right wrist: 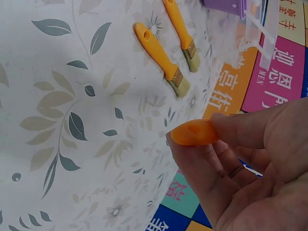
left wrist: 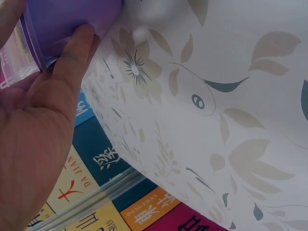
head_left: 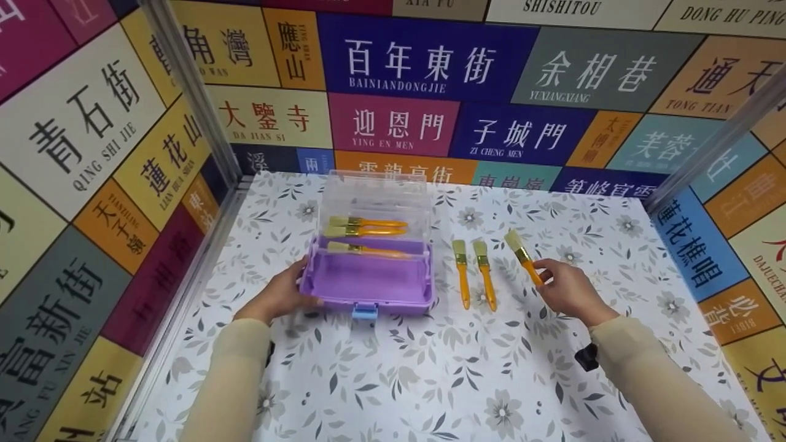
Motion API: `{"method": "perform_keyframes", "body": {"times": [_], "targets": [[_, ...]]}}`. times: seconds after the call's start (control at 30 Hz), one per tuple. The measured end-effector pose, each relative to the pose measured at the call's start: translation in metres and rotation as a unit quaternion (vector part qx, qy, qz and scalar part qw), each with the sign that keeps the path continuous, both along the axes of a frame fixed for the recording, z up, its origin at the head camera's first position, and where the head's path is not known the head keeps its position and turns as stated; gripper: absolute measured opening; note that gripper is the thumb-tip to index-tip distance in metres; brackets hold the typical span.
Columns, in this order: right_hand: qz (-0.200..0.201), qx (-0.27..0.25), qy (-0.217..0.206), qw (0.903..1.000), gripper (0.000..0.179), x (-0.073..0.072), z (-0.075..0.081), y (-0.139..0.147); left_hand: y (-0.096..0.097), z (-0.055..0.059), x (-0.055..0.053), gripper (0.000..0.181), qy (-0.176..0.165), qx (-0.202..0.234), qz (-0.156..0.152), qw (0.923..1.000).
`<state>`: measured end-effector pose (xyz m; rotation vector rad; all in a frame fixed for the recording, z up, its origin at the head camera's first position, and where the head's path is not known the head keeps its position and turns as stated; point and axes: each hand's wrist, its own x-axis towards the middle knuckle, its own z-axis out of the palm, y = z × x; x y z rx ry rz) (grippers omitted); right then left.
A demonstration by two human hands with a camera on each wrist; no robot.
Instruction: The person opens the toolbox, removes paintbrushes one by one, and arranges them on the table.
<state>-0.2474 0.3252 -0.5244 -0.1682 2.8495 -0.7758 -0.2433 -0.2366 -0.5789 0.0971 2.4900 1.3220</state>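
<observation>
My left hand (head_left: 285, 291) holds the left front corner of a purple plastic box (head_left: 368, 306), one digit pressed against its outer wall. The box's clear lid (head_left: 374, 190) stands raised at the back, and a blue latch (head_left: 365, 311) sits on the front. Three paintbrushes (head_left: 384, 232) with orange handles show in the area of the lid. With thumb and fingertips, my right hand (head_left: 568, 288) pinches a paintbrush (head_left: 521, 252) by the handle end, bristles pointing away from me. Left of that hand, two more paintbrushes (head_left: 463, 276) lie side by side on the table.
The table is covered in white leaf-and-flower patterned cloth (head_left: 393, 380). Panels with large printed characters (head_left: 424, 61) stand at the back and on both sides. A metal corner post (head_left: 196, 92) rises at the back left.
</observation>
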Motion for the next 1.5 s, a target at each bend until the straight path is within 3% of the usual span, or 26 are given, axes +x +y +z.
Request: {"method": "perform_keyframes", "body": {"times": [0.17,0.6,0.97,1.5], "targets": [[-0.015,0.005,-0.041,0.9990,0.051,-0.011,-0.010,-0.006,-0.001,0.001,0.001,0.113,0.002,0.005,-0.006,1.0000],[-0.028,0.010,-0.063,0.9976,0.049,-0.031,-0.036,-0.019,-0.001,0.000,0.002,0.111,-0.008,0.025,0.005,0.9996],[-0.071,0.023,-0.107,0.9915,0.049,-0.039,-0.050,-0.021,0.000,0.000,0.001,0.112,-0.009,0.019,0.009,0.9997],[-0.086,0.008,-0.102,0.9910,0.051,-0.047,-0.064,-0.027,-0.001,-0.002,0.001,0.114,-0.008,0.028,0.006,0.9995]]}}
